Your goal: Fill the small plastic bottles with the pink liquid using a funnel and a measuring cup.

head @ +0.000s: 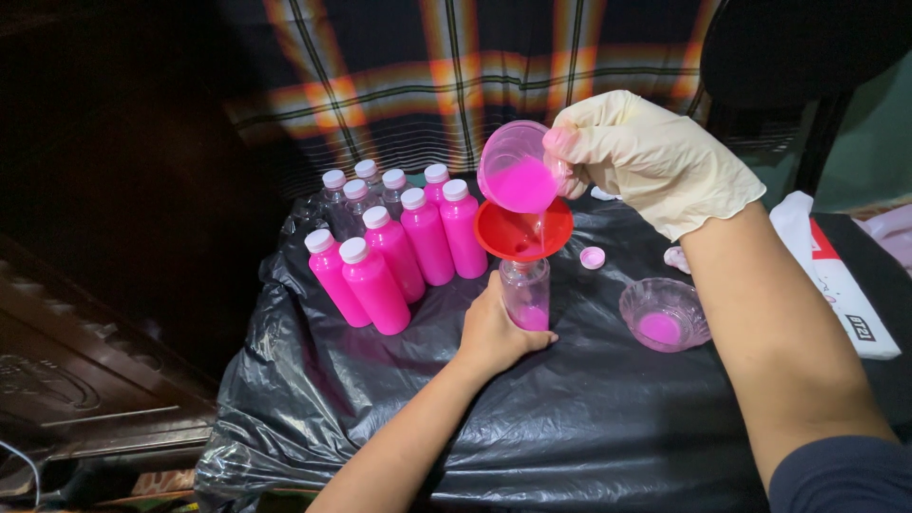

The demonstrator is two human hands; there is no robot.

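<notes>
Head view: a clear bottle point(525, 293) stands mid-surface under a red funnel point(523, 231). Left hand point(494, 332) wraps its base; gloved right hand point(646, 157) pinches a tilted cup point(516, 166), pink liquid pouring. Filled pink bottles point(394, 256) cluster left, a bowl point(663, 314) right, on black plastic point(589, 408).

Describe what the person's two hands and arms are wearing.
The right hand wears a thin, cream-coloured disposable glove that wrinkles over the knuckles and ends in a loose cuff at the wrist. Its forearm is bare up to a dark navy sleeve near the elbow. The left hand is ungloved, and no sleeve shows on that arm.
</notes>
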